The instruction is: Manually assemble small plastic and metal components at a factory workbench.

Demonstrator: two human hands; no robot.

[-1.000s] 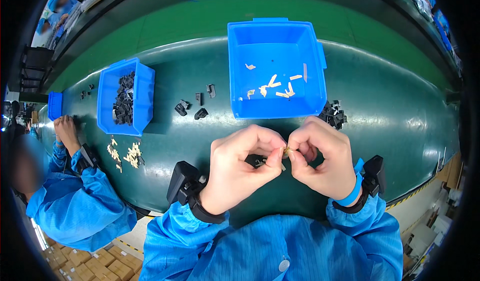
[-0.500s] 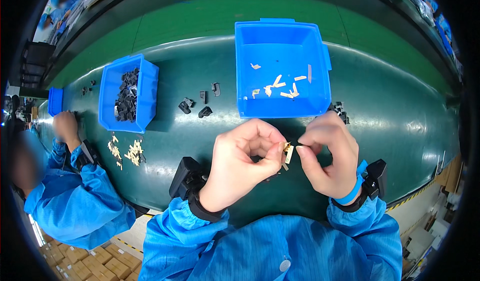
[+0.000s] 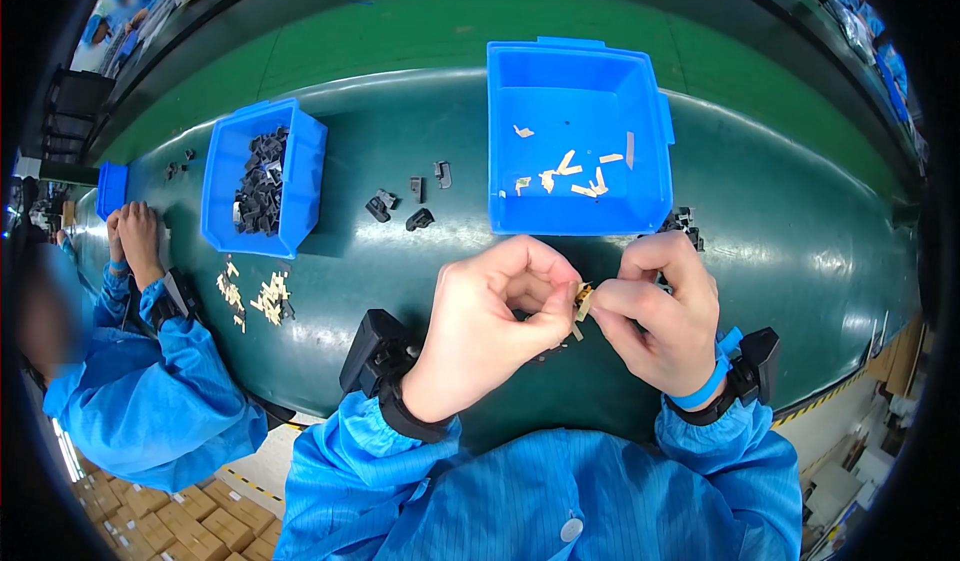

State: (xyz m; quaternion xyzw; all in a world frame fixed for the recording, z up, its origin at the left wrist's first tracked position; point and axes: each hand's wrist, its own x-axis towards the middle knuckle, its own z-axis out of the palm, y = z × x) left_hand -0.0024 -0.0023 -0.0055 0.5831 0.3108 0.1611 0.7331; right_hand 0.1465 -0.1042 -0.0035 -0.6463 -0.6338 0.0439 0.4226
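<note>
Small tan part (image 3: 583, 302): pinched between fingertips of left hand (image 3: 490, 326) and right hand (image 3: 660, 311), both closed on it, above green table (image 3: 800, 251). Just beyond: large blue bin (image 3: 655, 141) holding tan pieces (image 3: 570, 173). Farther left: smaller blue bin (image 3: 225, 161) of black parts (image 3: 262, 179).

A dark green bench (image 3: 790, 261) carries two blue bins: a large square bin (image 3: 578, 211) at the centre right with a few pale slips scattered inside, and a smaller bin (image 3: 226, 176) to the left, heaped with black plastic parts. Between the bins lie a handful of loose black parts (image 3: 405, 204), and more black parts (image 3: 682, 223) sit just beside the big bin's right corner. In front of the smaller bin, small beige pieces (image 3: 256, 296) lie scattered on the bench.
</note>
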